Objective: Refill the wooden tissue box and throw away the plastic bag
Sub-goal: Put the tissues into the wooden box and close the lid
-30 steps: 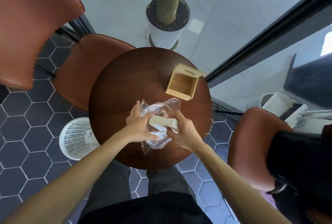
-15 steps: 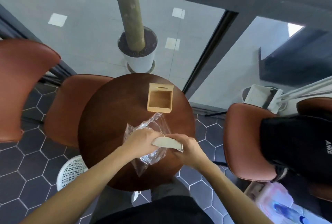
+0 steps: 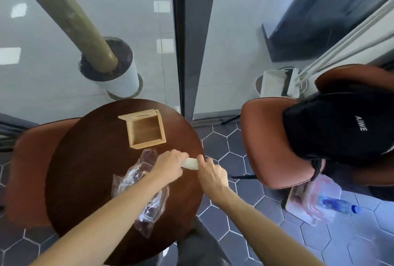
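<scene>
Open wooden tissue box [image 3: 146, 130] empty; crumpled clear plastic bag [image 3: 142, 182] beside it; white tissues [image 3: 190, 163] held.

The person is showing two forearms bare of any sleeve, a left hand [image 3: 168, 166] and right hand [image 3: 211, 173] without rings or gloves, and is wearing dark grey trousers [image 3: 198, 248].

2 chairs [image 3: 277, 142], 1 table [image 3: 85, 169], 1 box [image 3: 147, 131]

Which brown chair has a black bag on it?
The chair on the right, beside the round table. A black bag with white letters sits on it. The chair on the left, partly tucked under the table, shows only bare seat.
</scene>
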